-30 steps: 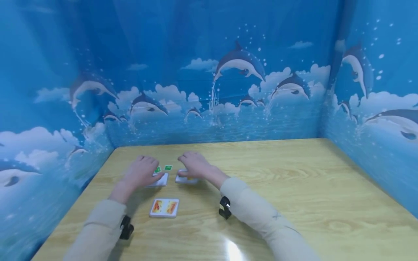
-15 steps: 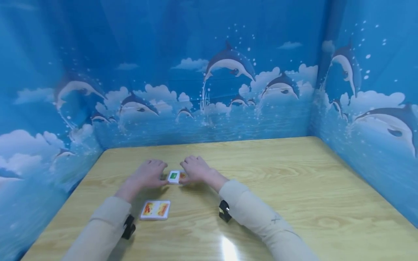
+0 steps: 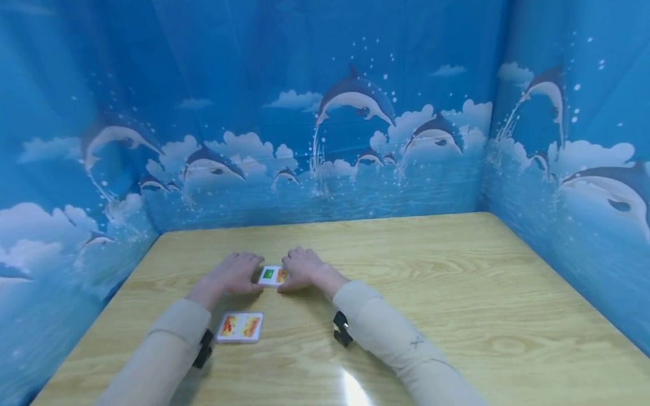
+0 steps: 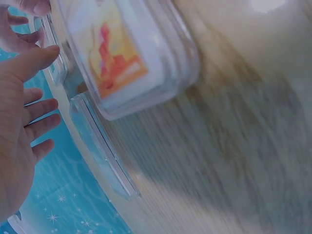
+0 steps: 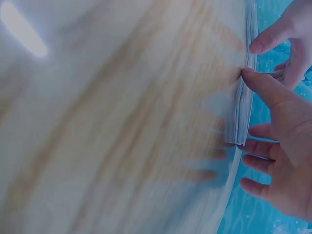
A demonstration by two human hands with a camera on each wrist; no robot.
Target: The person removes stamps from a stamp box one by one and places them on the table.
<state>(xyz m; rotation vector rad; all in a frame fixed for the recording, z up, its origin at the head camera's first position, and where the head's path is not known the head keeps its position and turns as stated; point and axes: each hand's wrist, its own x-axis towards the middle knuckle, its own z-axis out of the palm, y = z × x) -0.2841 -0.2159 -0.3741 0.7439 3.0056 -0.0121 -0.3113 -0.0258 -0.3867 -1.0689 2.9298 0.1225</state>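
Observation:
At the left of the table, my left hand [image 3: 235, 274] and right hand [image 3: 303, 269] are close together at a clear-cased picture card [image 3: 272, 274]. It shows a green picture and an orange one between the hands. My left thumb lies at its left end, and my right thumb is on its near edge. The right wrist view has my right thumb and fingers gripping the layered clear case [image 5: 241, 109]. In that view the left thumb presses a clear edge just beyond. Another clear-cased card [image 4: 105, 146] lies by my left fingers; in the head view the left hand covers that spot.
Nearer me on the wooden table [image 3: 431, 316] lies another clear-cased card [image 3: 240, 327] with two orange-red pictures, large in the left wrist view. A blue dolphin-print curtain [image 3: 244, 141] stands around the back and sides.
Both hands have come together; the gap between their two cards is no longer seen. The two small green pictures behind are no longer visible there. The whole head view has shifted slightly.

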